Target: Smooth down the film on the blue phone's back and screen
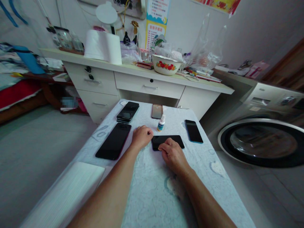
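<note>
Head view: phone [159,140] lies crosswise, dark face up, mid-table, partly under R hand [171,153]. R hand comes in from lower R, back up, wrist a bit low, fingers bent & tips angled down-L at phone's near edge. Can't tell if they're pinched tight or a bit apart, or if there's sth small btwn them.

L hand [142,136] is just beside phone's L end, curled narrow in a loose fist, back up, thumb side twd phone; can't tell if it touches. L forearm slants up-R from the bottom edge, R forearm up-L, so hands sit close tog. w/ elbows wide.

Beyond phone, nr its far edge: upright bottle [160,123], white top; behind it a brownish case or handset [157,111], can't tell which. R: blue-edged phone [194,130]. L: big phone [113,141], w/ stack of phones [128,111] past it. Nr L corner: white box [68,186]. All on pale cloth [152,202].

Further out: desk [201,103] w/ bowl [166,66] & roll [103,46]; washer [251,107] at R.
</note>
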`<action>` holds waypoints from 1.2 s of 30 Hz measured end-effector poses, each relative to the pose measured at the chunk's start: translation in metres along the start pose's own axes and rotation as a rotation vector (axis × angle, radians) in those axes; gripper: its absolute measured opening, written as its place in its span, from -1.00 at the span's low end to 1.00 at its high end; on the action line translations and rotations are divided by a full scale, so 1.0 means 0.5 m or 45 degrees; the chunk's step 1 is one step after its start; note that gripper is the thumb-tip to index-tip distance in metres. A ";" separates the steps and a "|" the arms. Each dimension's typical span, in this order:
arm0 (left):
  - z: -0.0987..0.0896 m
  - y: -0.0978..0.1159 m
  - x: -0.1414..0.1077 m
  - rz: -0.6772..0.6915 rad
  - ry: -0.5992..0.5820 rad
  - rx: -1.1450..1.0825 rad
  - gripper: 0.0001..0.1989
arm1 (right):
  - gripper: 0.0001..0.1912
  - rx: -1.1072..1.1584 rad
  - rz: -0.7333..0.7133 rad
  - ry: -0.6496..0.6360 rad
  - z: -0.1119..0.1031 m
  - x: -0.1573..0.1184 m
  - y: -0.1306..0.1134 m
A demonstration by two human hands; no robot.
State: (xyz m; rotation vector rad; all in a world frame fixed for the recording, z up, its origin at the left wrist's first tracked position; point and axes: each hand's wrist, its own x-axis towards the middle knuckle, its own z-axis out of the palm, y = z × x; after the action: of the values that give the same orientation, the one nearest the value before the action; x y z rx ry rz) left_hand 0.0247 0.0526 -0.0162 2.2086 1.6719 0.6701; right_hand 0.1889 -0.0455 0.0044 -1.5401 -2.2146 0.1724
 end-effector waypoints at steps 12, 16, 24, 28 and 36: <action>-0.002 0.002 0.000 -0.017 -0.023 -0.001 -0.83 | -0.71 -0.156 0.147 -0.178 -0.004 -0.003 -0.011; -0.002 0.002 0.001 -0.022 -0.025 -0.010 -0.83 | -0.68 -0.130 0.178 -0.205 -0.001 0.001 -0.016; 0.000 0.001 0.000 0.000 -0.008 -0.025 -0.84 | -0.69 -0.207 0.172 -0.250 -0.010 0.005 -0.027; 0.000 0.001 0.001 -0.007 -0.015 -0.015 -0.83 | -0.72 -0.131 0.187 -0.203 -0.011 -0.001 -0.027; -0.002 0.004 -0.001 -0.018 -0.023 0.011 -0.84 | -0.66 -0.041 0.199 -0.078 0.003 -0.026 -0.017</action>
State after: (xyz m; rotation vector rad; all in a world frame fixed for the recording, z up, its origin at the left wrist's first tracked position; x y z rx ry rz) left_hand 0.0259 0.0516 -0.0146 2.1999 1.6831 0.6382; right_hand 0.1845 -0.0605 0.0023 -1.7480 -2.1523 0.2349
